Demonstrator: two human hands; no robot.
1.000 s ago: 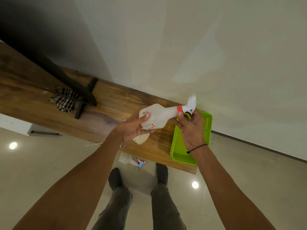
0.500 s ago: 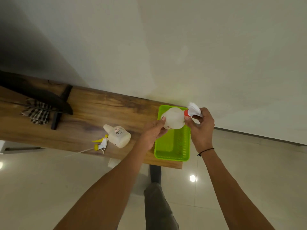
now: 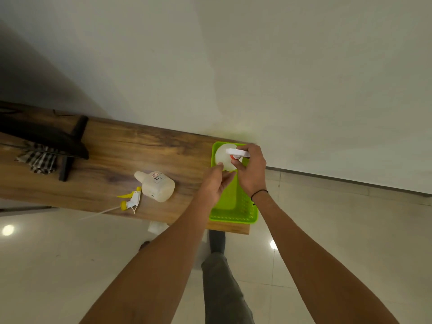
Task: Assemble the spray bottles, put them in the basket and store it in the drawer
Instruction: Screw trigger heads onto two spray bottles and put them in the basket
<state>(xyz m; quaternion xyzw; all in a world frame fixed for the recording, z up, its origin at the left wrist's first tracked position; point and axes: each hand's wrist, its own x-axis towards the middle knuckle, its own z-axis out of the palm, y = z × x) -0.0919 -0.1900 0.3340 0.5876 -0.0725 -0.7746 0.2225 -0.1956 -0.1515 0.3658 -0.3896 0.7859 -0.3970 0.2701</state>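
Head view: bottle (image 3: 222, 157), a second ago held over the bench's middle, now stands in the basket (image 3: 233, 216) at its right end; right hand (image 3: 251, 174) pinches its sprayer (image 3: 237, 152), left hand (image 3: 214, 183) steadies it. One stowed.

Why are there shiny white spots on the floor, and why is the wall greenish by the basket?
In the head view, the glossy tiled floor mirrors lamps as bright glare spots; the bright green plastic basket bounces a faint green tint onto the pale wall; the wide lens tilts the wooden table.
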